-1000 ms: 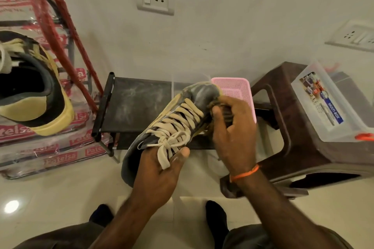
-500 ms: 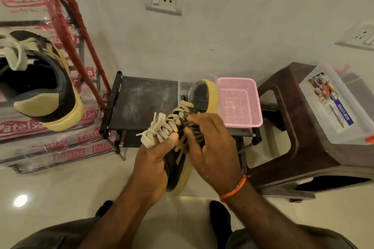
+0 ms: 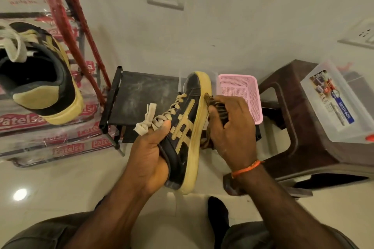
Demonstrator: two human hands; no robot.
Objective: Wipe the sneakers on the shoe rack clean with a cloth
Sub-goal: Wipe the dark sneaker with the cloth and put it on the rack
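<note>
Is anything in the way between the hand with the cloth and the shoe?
Nothing visible. The right hand grips the dark cloth right against the yellow sole edge of the sneaker, which the left hand holds.

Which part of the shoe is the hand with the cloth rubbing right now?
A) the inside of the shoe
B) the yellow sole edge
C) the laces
B: the right hand presses the dark cloth against the yellow sole edge of the sneaker, while the left hand holds it by the collar.

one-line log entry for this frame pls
phase: wiping sole edge | left hand: holds sneaker by collar, on its side | right hand: presses cloth to sole | second sneaker: on rack, untouched
</note>
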